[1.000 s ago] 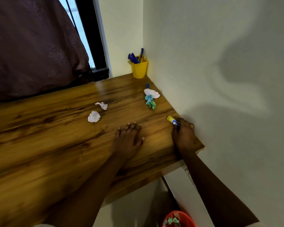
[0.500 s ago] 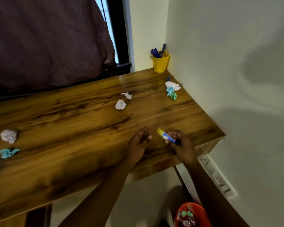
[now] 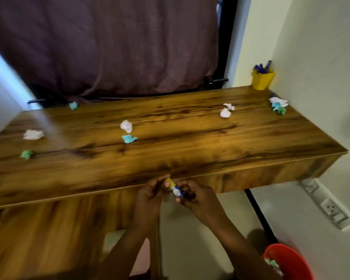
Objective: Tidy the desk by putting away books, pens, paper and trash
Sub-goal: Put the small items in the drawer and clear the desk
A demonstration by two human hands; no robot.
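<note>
While crumpled paper (image 3: 33, 135) lies scattered over the desk (image 3: 190, 150) from left to right, a small blue-and-yellow tube (image 3: 175, 189) is held at centre, just off the near edge. Left hand (image 3: 150, 196): fingers curled on the yellow end. Right hand (image 3: 199, 198): pinched round the blue body. Step judged: stationery being put away. Next move judged: a carry to the yellow pen cup (image 3: 262, 80), far right corner. Red bin (image 3: 291, 263): near right, on the floor, scraps inside.
</note>
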